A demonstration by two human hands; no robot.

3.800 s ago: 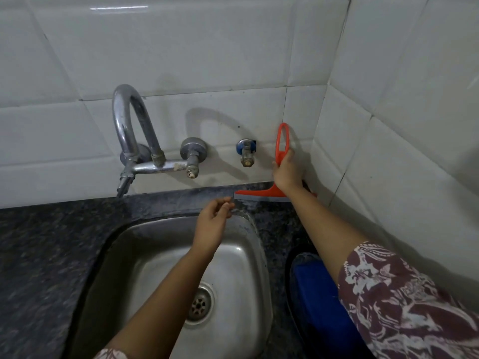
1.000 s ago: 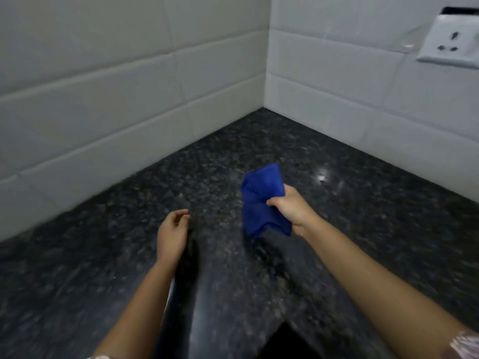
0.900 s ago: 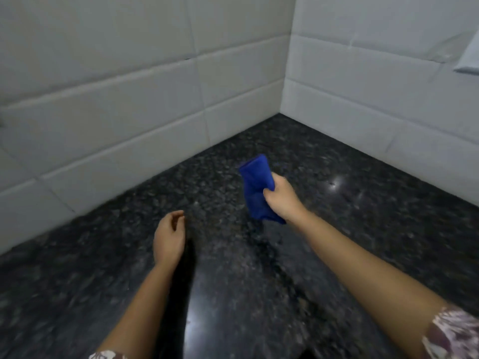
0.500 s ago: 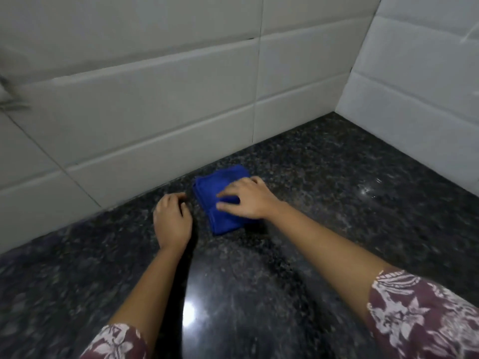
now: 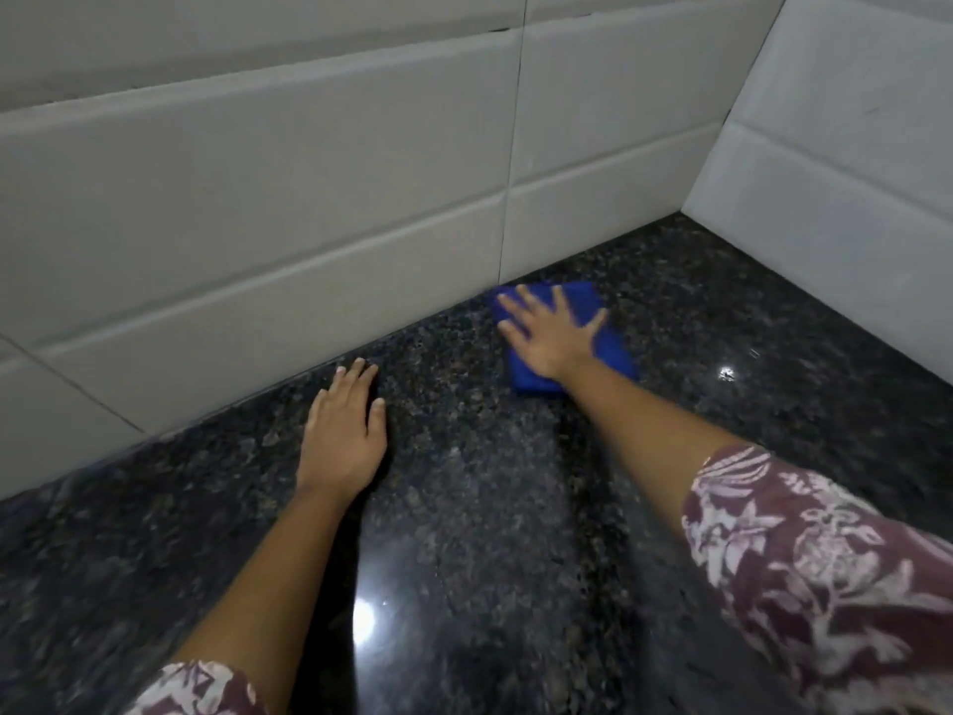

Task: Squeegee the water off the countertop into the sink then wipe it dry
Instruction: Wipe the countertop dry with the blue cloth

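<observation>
The right hand [image 5: 549, 338] lies flat on the blue cloth [image 5: 608, 348], fingers [image 5: 515, 304] spread; the cloth sits by the tiled wall [image 5: 309, 224]. The left hand [image 5: 343, 430] rests flat on the dark surface [image 5: 490, 508]; its fingers lie together.

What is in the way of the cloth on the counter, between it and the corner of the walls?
Nothing visible. The right hand presses flat on the cloth, which lies by the back wall. The counter from there to the corner is bare. The left hand rests flat on the counter on the other side, apart from the cloth.

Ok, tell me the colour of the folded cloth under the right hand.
Deep blue: the folded microfibre cloth shows plainly in the head view.
</observation>
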